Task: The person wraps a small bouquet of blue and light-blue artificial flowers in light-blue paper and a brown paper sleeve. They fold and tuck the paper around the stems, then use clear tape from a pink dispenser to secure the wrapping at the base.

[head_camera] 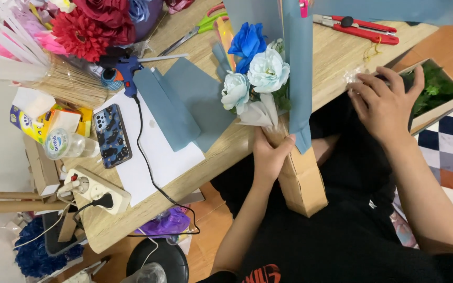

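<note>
My left hand (pixel 270 155) grips the neck of a bouquet wrapped in brown paper (pixel 301 181), just below its pale blue and white roses (pixel 258 76) and one deep blue flower (pixel 247 42). A tall blue-grey paper sheet (pixel 298 68) stands along the bouquet's right side. My right hand (pixel 383 102) rests at the table's right edge with fingers spread on a bit of clear plastic (pixel 352 75), beside a box of green leaves (pixel 436 86).
On the wooden table (pixel 336 52) lie folded blue-grey sheets (pixel 184 102), a blue glue gun (pixel 127 71), a phone (pixel 111 135), a power strip (pixel 98 191), scissors (pixel 195 29), a red cutter (pixel 360 27) and red and pink flowers (pixel 87 29). Checkered floor mat at right.
</note>
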